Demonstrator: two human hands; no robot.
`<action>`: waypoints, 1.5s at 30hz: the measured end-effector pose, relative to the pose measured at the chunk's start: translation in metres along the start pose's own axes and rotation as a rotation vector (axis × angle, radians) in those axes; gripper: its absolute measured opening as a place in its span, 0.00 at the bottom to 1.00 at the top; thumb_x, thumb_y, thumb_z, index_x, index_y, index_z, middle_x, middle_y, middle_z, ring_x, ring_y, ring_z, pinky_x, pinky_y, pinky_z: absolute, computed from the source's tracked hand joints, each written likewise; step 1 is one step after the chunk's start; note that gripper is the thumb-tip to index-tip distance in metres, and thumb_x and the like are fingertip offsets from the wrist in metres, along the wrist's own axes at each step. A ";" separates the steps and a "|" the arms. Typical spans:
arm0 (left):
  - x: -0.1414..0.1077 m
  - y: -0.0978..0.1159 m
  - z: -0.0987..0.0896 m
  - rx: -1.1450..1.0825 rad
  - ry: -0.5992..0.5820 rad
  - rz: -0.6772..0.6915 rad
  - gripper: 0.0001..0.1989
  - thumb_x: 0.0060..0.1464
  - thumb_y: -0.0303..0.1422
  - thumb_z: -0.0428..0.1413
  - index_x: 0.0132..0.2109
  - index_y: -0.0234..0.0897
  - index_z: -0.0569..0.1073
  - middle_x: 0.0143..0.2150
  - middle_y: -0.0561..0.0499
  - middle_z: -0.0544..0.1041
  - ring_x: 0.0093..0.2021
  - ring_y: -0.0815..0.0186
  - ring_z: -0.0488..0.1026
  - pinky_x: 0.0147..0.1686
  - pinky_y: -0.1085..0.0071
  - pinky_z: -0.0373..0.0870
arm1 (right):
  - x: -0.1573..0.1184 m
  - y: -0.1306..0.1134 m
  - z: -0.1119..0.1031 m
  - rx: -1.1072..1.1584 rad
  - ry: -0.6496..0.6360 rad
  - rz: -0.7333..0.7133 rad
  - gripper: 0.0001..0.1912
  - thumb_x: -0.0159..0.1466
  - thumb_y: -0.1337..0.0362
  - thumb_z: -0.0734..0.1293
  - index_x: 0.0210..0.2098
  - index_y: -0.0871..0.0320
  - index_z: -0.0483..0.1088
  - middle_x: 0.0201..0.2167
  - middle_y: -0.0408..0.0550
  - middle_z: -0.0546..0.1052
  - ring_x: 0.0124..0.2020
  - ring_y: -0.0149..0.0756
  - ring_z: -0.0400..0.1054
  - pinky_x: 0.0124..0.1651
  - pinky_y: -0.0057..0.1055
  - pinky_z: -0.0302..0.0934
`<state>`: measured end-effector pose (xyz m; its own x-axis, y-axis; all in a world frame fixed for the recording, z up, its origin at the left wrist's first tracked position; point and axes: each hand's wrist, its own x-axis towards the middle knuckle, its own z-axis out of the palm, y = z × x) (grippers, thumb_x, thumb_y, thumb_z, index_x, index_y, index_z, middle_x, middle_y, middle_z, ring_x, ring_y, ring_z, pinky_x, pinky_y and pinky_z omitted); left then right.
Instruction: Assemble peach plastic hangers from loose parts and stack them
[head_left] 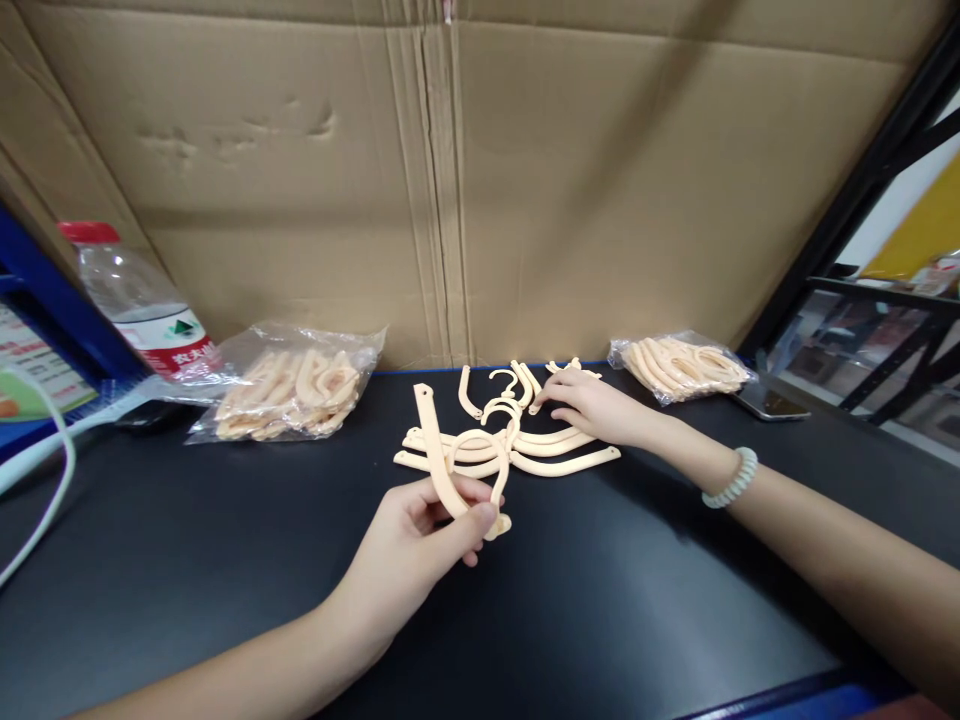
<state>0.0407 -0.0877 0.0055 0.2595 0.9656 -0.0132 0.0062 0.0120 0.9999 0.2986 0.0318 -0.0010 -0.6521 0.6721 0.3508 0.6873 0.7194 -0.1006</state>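
Pinching hanger piece (437, 455), hook with one arm, left hand (409, 540) holds it between thumb and fingers above black tabletop (600, 600), overlapping hanger stack (566, 467) in view. Right hand (600, 408) reaches to loose parts (520, 380) at back, fingers partly curled; cannot tell whether gripping or only touching. Risks: held hook could snag stack if lowered; slack joint might let arm swing; right fingertips could nudge close-lying neighbours. Hidden: joint partly covered by left thumb, some parts behind right hand. Pieces inside clear bag (285, 395) hard to count through crinkled plastic.
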 end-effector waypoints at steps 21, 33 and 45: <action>-0.002 0.000 0.005 -0.032 0.053 -0.009 0.09 0.47 0.36 0.65 0.32 0.34 0.78 0.30 0.50 0.77 0.30 0.69 0.71 0.27 0.78 0.68 | 0.003 -0.001 0.012 0.110 0.143 0.050 0.10 0.63 0.76 0.60 0.35 0.59 0.70 0.36 0.49 0.66 0.38 0.37 0.64 0.43 0.33 0.63; -0.001 -0.004 -0.007 -0.166 -0.039 -0.064 0.11 0.50 0.35 0.65 0.36 0.32 0.75 0.31 0.52 0.76 0.28 0.72 0.74 0.30 0.79 0.70 | -0.023 -0.085 -0.026 1.122 0.259 0.283 0.09 0.70 0.55 0.57 0.46 0.51 0.57 0.19 0.36 0.70 0.21 0.34 0.72 0.26 0.29 0.66; 0.001 -0.003 -0.008 -0.097 -0.032 -0.018 0.10 0.46 0.33 0.66 0.34 0.33 0.76 0.28 0.53 0.75 0.28 0.72 0.70 0.30 0.78 0.67 | -0.025 -0.118 -0.010 1.681 0.202 0.455 0.07 0.63 0.63 0.69 0.38 0.61 0.74 0.36 0.49 0.77 0.36 0.32 0.73 0.39 0.28 0.69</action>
<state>0.0334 -0.0846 0.0022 0.2911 0.9562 -0.0299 -0.0824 0.0561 0.9950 0.2370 -0.0718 0.0109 -0.3828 0.9172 0.1104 -0.3459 -0.0315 -0.9377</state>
